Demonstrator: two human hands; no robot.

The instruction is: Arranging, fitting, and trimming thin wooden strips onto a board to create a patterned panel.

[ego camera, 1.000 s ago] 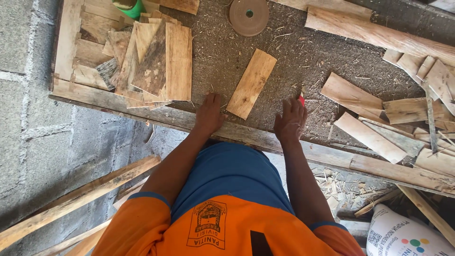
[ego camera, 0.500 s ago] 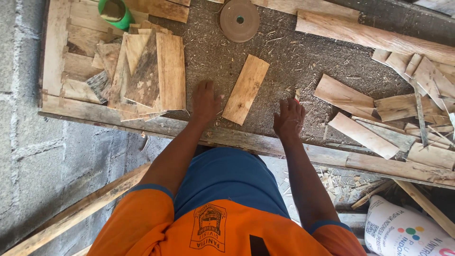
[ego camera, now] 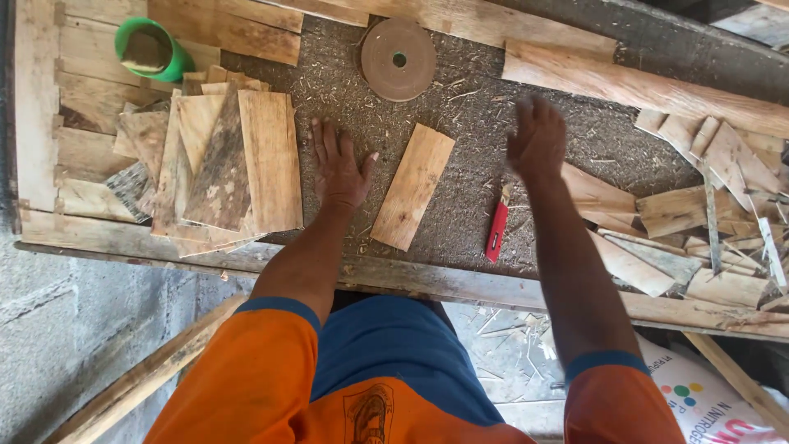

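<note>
A short wooden board lies flat on a sawdust-strewn workbench, between two outstretched arms. The left hand rests palm down just beside it, fingers spread, gripping nothing. The right hand hovers open and empty, above a red-handled tool. A green cup holding brownish material stands behind a stack of boards at far left

Your left hand lies flat beside the small board (mid-frame), while your right hand hovers above the red-handled tool.
</note>
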